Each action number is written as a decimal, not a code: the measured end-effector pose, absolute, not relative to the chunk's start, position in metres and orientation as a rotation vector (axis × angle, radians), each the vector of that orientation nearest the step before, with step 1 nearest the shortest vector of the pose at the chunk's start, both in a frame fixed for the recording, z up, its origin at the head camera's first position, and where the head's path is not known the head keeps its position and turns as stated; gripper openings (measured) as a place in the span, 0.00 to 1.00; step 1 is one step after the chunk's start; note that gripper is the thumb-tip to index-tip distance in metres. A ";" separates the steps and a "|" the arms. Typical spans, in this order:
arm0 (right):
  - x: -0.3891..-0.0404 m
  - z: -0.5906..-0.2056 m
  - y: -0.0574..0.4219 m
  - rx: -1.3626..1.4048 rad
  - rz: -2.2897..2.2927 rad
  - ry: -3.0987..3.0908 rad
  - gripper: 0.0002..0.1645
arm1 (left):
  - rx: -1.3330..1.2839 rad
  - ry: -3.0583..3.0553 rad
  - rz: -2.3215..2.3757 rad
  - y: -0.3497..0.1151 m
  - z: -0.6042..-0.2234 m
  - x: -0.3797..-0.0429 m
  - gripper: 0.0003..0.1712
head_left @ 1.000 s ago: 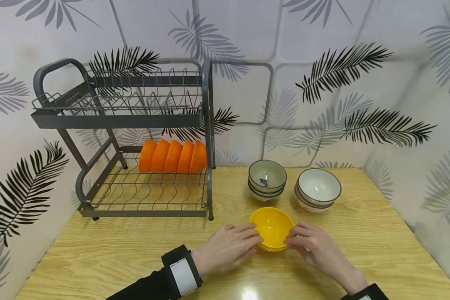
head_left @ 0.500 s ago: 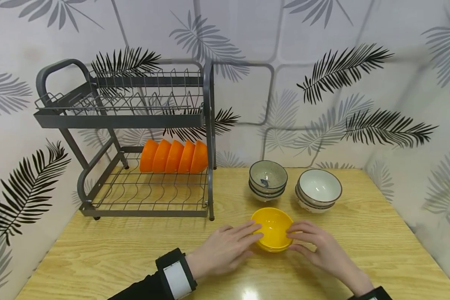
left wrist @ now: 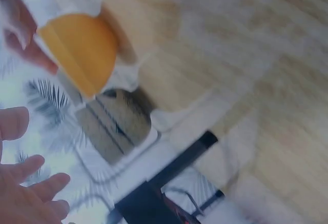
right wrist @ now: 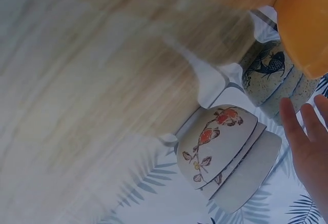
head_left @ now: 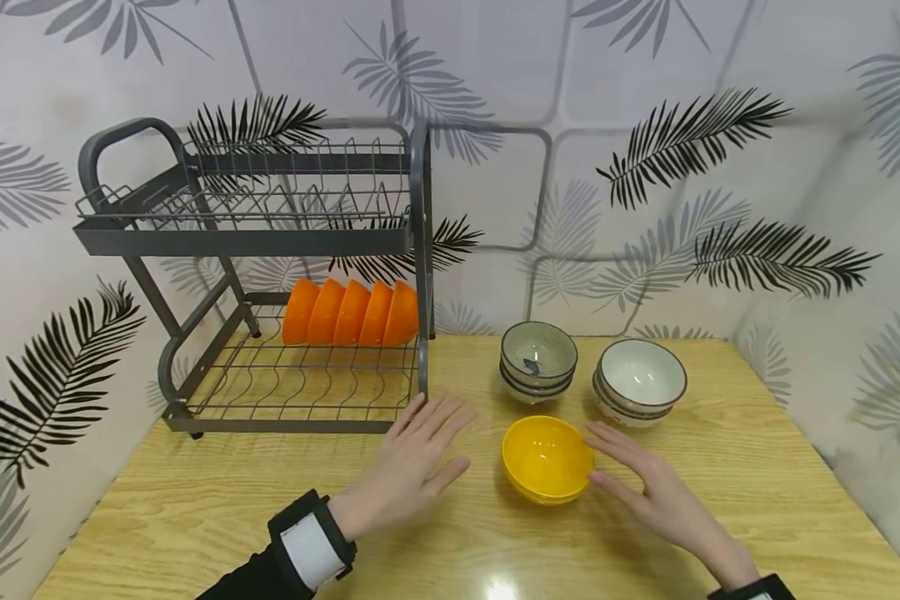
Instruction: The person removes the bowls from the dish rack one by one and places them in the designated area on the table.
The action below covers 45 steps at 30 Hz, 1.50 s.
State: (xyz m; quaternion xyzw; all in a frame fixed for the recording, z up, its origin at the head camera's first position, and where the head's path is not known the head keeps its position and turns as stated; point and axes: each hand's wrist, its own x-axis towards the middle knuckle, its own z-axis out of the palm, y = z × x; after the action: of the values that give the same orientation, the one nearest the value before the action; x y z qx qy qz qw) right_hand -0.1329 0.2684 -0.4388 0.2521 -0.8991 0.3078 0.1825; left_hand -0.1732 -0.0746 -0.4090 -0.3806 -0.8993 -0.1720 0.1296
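Note:
Yellow bowls (head_left: 546, 462), nested one in another, stand upright on the table in the head view. My left hand (head_left: 408, 475) is off to the left of them with fingers spread and holds nothing. At their right side is my right hand (head_left: 648, 492), fingers extended; its fingertips are at the rim, and whether they touch it I cannot tell. The yellow stack (left wrist: 84, 49) also shows in the left wrist view, apart from the left fingers (left wrist: 48, 185). In the right wrist view, the right hand (right wrist: 310, 147) appears with straight fingers below the yellow stack (right wrist: 307, 24).
A dark two-tier dish rack (head_left: 292, 427) stands at the left, with several orange bowls (head_left: 351, 315) tilted in a row on its lower tier. Behind the yellow bowls are stacks of grey speckled bowls (head_left: 537, 367) and white flowered bowls (head_left: 637, 383). A patterned wall closes the back.
My left hand has let go of the yellow bowls and moved left, its fingers spreading. My right fingers have loosened and straightened beside the rim. The bowls stay in place.

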 end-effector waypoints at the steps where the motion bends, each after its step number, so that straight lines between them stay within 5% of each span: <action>1: -0.133 -0.438 0.269 0.705 0.888 -2.545 0.26 | -1.081 -2.608 -0.528 -0.078 -0.407 -0.174 0.32; 18: -0.134 -0.433 0.279 0.557 1.050 -2.719 0.28 | -0.572 -2.696 -0.842 -0.145 -0.377 -0.212 0.43; 45: -0.132 -0.430 0.276 0.545 0.987 -2.740 0.28 | -0.129 -2.799 -1.594 -0.217 -0.338 -0.278 0.50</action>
State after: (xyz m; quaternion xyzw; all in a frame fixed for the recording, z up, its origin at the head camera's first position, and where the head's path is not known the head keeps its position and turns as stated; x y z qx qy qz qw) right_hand -0.1316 0.2756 -0.4296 0.1834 -0.9210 0.3319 0.0893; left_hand -0.2783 -0.2168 -0.3376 -0.0399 -0.8676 -0.4940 -0.0412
